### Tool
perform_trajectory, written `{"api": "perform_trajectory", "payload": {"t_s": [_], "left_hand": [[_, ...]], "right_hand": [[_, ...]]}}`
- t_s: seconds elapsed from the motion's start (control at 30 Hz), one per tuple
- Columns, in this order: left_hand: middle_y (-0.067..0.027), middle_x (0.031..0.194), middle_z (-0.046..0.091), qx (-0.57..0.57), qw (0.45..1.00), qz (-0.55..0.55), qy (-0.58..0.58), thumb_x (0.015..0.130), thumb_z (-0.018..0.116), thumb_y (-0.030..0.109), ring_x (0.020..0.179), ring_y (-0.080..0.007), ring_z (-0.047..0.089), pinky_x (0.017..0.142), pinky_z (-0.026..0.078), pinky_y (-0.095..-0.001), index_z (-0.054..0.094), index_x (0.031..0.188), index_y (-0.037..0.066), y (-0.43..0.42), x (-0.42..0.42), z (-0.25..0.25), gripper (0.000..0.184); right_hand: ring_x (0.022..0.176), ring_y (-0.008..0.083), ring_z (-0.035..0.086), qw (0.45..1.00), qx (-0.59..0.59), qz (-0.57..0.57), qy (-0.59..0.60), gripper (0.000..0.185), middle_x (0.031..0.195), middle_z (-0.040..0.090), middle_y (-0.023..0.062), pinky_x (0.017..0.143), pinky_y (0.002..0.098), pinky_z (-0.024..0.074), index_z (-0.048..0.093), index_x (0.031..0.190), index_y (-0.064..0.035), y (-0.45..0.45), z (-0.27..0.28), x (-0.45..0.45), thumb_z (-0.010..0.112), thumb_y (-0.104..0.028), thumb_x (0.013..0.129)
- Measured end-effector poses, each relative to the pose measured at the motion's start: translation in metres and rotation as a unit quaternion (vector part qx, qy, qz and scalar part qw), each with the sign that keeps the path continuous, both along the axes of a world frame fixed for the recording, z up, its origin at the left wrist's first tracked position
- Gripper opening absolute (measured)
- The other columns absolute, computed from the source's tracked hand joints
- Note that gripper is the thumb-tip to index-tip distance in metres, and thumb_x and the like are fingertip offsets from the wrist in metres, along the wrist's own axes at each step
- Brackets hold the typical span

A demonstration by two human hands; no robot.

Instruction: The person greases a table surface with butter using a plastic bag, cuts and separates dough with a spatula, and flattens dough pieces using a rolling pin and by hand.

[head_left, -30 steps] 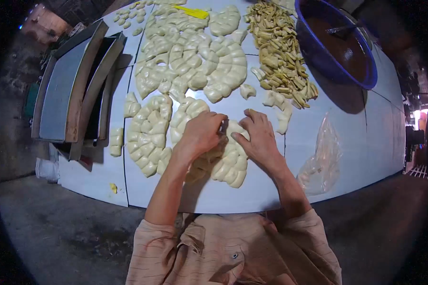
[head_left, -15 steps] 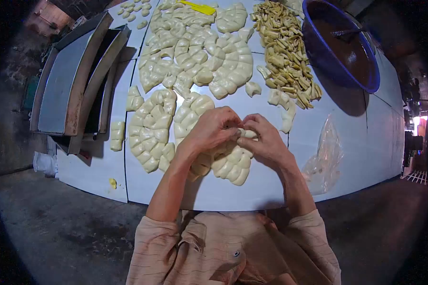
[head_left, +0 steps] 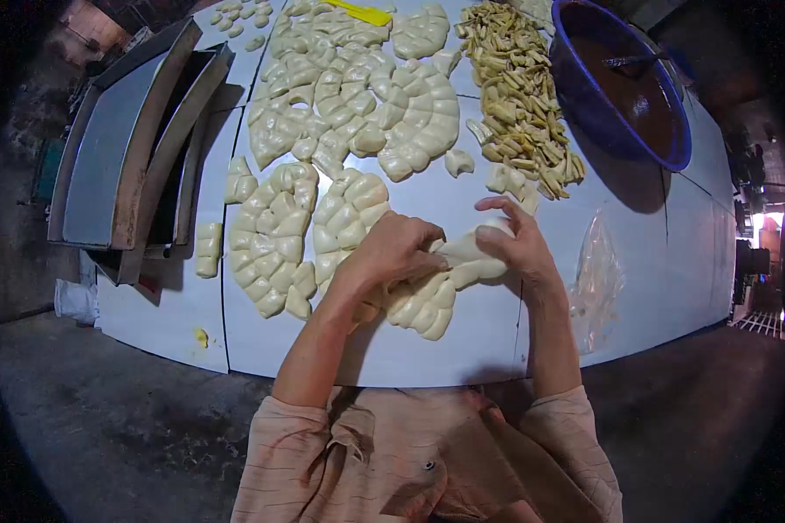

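Left fingers [head_left: 424, 231] | right fingers [head_left: 499, 241] | dough [head_left: 467, 249] between (touching both)

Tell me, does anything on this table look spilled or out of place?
Yes: a small yellow scrap lies alone near the table's front edge, lower left, apart from the pale dough, perhaps dropped. The metal trays at left also look askew, their edges not lined up.

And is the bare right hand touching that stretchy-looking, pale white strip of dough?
Touching. The head view shows the right hand with its thumb laid over the dough strip, no gap between them.
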State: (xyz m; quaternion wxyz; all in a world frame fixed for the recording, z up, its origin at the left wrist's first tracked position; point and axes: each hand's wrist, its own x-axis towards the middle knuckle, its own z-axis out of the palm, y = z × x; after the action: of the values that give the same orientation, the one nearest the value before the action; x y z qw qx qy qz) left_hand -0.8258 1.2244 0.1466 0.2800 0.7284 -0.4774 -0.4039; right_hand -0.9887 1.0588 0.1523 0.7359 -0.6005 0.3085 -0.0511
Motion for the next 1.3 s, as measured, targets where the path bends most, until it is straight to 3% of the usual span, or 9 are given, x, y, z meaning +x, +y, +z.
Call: {"api": "perform_trajectory", "payload": {"t_s": [0.2,0.4,0.57,0.93,0.97,1.1,1.2,1.27,1.3], "left_hand": [[-0.0166,0.077,0.070,-0.027,0.999,0.009,-0.016,0.073,0.078,0.040,0.073,-0.0330,0.069,0.071,0.053,-0.0400,0.075,0.103,0.008,-0.002,-0.001,-0.004,0.043],[-0.0171,0.079,0.071,0.001,0.998,0.001,-0.069,0.073,0.076,0.036,0.075,-0.0332,0.069,0.075,0.054,-0.0416,0.076,0.100,0.010,-0.006,-0.002,-0.003,0.037],[-0.0173,0.085,0.071,0.035,0.994,-0.016,-0.098,0.074,0.074,0.033,0.081,-0.0325,0.070,0.076,0.054,-0.0383,0.075,0.100,0.011,-0.010,-0.002,-0.006,0.034],[-0.0148,0.086,0.071,0.030,0.992,0.032,-0.117,0.076,0.066,0.028,0.080,-0.0321,0.069,0.078,0.055,-0.0386,0.073,0.099,0.008,-0.012,-0.007,-0.001,0.031],[-0.0140,0.096,0.071,0.085,0.990,0.013,-0.110,0.075,0.070,0.030,0.089,-0.0332,0.067,0.083,0.053,-0.0403,0.071,0.104,0.007,-0.016,-0.006,0.001,0.037],[-0.0134,0.116,0.062,-0.079,0.964,-0.015,-0.254,0.072,0.079,0.038,0.108,-0.0358,0.059,0.093,0.047,-0.0444,0.063,0.120,0.007,-0.022,-0.019,0.004,0.059],[-0.0150,0.120,0.061,-0.096,0.987,-0.092,-0.086,0.074,0.079,0.042,0.109,-0.0341,0.059,0.092,0.047,-0.0431,0.063,0.121,0.007,-0.061,-0.038,0.014,0.060],[-0.0172,0.118,0.064,-0.214,0.973,-0.070,0.057,0.079,0.076,0.046,0.107,-0.0328,0.062,0.088,0.048,-0.0416,0.064,0.118,0.006,-0.079,-0.070,0.001,0.057],[-0.0159,0.108,0.067,-0.173,0.972,-0.115,0.111,0.082,0.074,0.044,0.097,-0.0290,0.065,0.082,0.050,-0.0392,0.065,0.115,0.004,-0.091,-0.081,0.002,0.052]], "right_hand": [[0.083,0.0114,0.061,0.988,0.006,0.130,0.084,0.032,0.091,0.065,0.0043,0.075,0.0269,0.0502,0.067,0.103,-0.0018,-0.003,-0.010,-0.004,0.077,-0.018,0.077],[0.074,0.0098,0.060,0.999,-0.005,0.005,0.036,0.020,0.083,0.064,0.0015,0.067,0.0250,0.0494,0.067,0.091,-0.0030,-0.021,0.038,-0.007,0.074,-0.007,0.073],[0.075,0.0096,0.061,0.994,-0.101,-0.046,0.006,0.025,0.085,0.064,0.0012,0.070,0.0226,0.0499,0.067,0.090,-0.0024,-0.052,0.049,-0.025,0.077,-0.009,0.068],[0.066,0.0117,0.063,0.969,-0.054,-0.209,-0.122,0.027,0.074,0.062,0.0030,0.063,0.0241,0.0530,0.063,0.091,-0.0052,-0.080,0.078,-0.063,0.076,-0.006,0.067],[0.066,0.0114,0.063,0.967,-0.050,-0.205,-0.142,0.026,0.075,0.062,0.0032,0.063,0.0241,0.0532,0.063,0.090,-0.0050,-0.085,0.084,-0.068,0.076,-0.007,0.068],[0.065,0.0095,0.060,0.969,-0.111,-0.184,-0.124,0.023,0.076,0.062,0.0023,0.063,0.0237,0.0514,0.062,0.090,-0.0046,-0.097,0.099,-0.076,0.075,-0.011,0.071],[0.065,0.0081,0.057,0.967,-0.141,-0.180,-0.117,0.023,0.078,0.062,0.0009,0.062,0.0229,0.0484,0.062,0.089,-0.0059,-0.089,0.105,-0.069,0.075,-0.013,0.072],[0.068,0.0079,0.057,0.968,-0.145,-0.164,-0.120,0.024,0.079,0.061,-0.0003,0.063,0.0219,0.0461,0.063,0.091,-0.0065,-0.093,0.105,-0.075,0.076,-0.013,0.071],[0.069,0.0080,0.057,0.967,-0.146,-0.166,-0.127,0.025,0.079,0.061,-0.0004,0.063,0.0217,0.0464,0.063,0.091,-0.0067,-0.093,0.109,-0.077,0.076,-0.014,0.071]]}}
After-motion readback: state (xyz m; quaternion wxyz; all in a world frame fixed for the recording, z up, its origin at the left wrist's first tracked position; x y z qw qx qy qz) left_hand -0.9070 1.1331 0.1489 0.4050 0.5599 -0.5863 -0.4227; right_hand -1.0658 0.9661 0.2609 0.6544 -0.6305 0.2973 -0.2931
